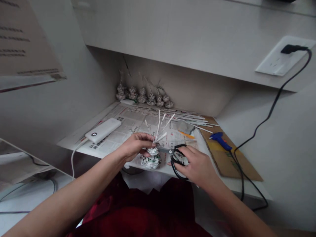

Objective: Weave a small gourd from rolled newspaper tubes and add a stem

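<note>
A small gourd-shaped weaving of rolled paper (151, 160) stands at the front edge of the newspaper-covered table, with several white paper strips (158, 126) fanning out of its top. My left hand (137, 144) pinches the neck of the weaving at the base of these strips. In my right hand (197, 161) is a pair of black-handled scissors (178, 168), fingers through the loops. The blades point left and reach the weaving's top near my left fingertips. Whether the blades touch a strip I cannot tell.
Several finished woven gourds (151, 98) line the back wall. Paper rods (177, 115) lie before them. On the left is a white power bank (103, 129) with a cable. To the right, a blue glue gun (221, 140) rests on cardboard (237, 168), its black cord hanging beside the table.
</note>
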Motion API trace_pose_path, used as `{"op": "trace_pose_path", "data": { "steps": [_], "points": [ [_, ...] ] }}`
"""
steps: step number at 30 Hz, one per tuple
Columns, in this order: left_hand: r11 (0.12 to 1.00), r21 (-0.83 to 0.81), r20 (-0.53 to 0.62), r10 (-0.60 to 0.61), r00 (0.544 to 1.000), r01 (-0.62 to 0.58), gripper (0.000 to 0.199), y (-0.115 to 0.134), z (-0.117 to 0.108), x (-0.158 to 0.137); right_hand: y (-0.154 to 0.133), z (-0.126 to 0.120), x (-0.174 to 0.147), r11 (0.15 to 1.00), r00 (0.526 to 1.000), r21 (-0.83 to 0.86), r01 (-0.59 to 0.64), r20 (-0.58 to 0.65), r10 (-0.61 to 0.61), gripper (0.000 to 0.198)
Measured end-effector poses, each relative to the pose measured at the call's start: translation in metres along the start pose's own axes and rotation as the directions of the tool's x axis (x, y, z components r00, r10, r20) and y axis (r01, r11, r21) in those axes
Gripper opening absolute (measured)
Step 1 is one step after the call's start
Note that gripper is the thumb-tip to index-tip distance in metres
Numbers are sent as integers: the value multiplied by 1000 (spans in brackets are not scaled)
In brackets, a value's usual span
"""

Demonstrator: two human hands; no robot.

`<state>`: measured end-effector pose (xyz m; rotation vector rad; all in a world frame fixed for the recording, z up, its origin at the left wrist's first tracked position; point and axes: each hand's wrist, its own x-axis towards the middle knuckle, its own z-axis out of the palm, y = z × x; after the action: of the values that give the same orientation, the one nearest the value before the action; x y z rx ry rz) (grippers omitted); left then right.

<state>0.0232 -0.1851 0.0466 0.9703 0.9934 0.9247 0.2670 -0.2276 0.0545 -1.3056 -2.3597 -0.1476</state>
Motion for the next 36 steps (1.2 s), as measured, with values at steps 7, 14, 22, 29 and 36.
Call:
{"op": "trace_pose_path", "data": {
  "steps": [7,14,22,29,36],
  "points": [
    [999,7,46,-36,998,36,28,0,0,0,10,-2,3,988,996,-129,85,16,-84,32],
    [999,25,36,-44,998,43,30,0,2,1,12,1,4,997,994,-40,63,92,-59,32],
    [996,6,2,-87,996,87,24,2,6,11,16,8,10,999,993,29,-13,118,10,30],
    [989,23,-57,-144,988,145,18,7,3,35,24,32,20,949,976,258,-181,166,140,28],
    [989,32,-94,-141,986,144,19,12,-6,49,20,65,23,754,933,552,-356,257,252,35]
  ]
}}
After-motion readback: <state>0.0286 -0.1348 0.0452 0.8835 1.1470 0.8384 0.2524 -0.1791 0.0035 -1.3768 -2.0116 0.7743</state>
